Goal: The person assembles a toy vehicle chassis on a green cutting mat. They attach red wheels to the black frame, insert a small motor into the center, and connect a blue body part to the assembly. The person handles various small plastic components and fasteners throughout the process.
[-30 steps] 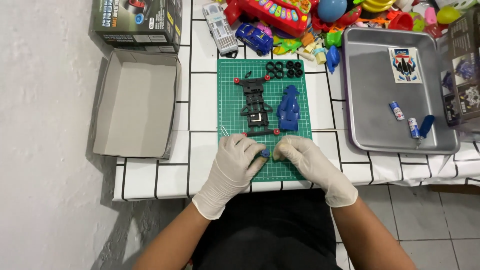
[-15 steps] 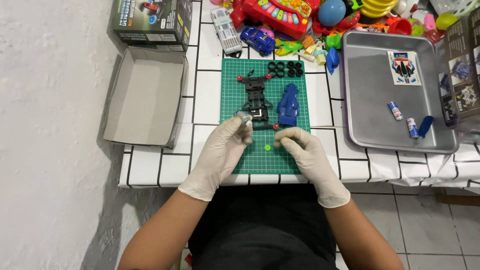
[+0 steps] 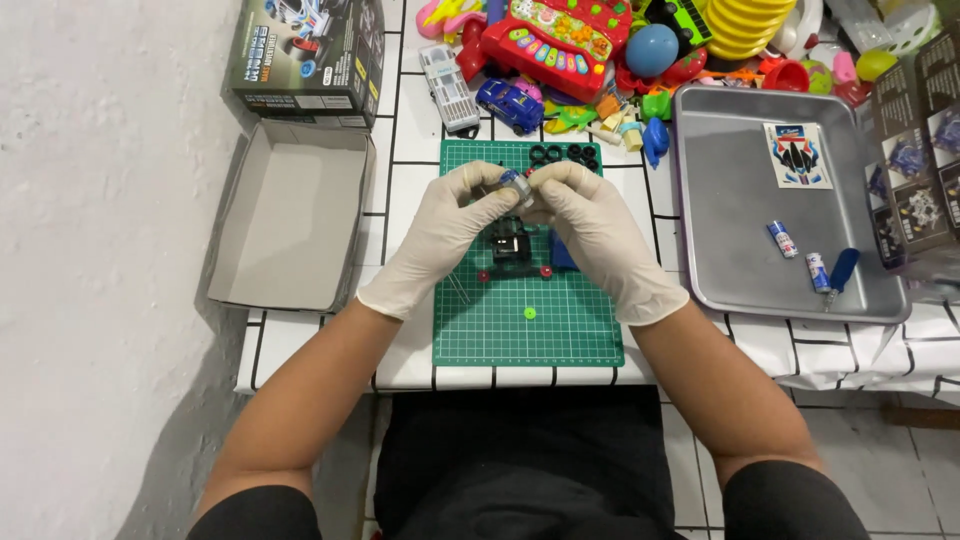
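Note:
Both hands wear pale gloves and meet above the green cutting mat [image 3: 500, 330]. My left hand [image 3: 445, 225] pinches a small silver cylinder with a blue band, the small motor [image 3: 515, 185], and my right hand [image 3: 590, 230] touches it from the other side. Under the hands lies a black toy car chassis [image 3: 510, 250] with red hubs. A blue car body [image 3: 560, 255] is mostly hidden behind my right hand. Several black tyres [image 3: 565, 155] lie at the mat's far edge, and a small green part [image 3: 529, 313] lies nearer me.
An open grey cardboard box [image 3: 285, 215] and its printed lid [image 3: 305, 55] sit at the left. A metal tray [image 3: 735, 230] at the right holds a sticker sheet, two small batteries and a blue tool. Colourful toys crowd the far edge. The tiled table ends just before my lap.
Both hands have lifted off the near part of the mat and come together over the chassis. The left hand, which picked up the motor half a second ago, now holds it between both hands.

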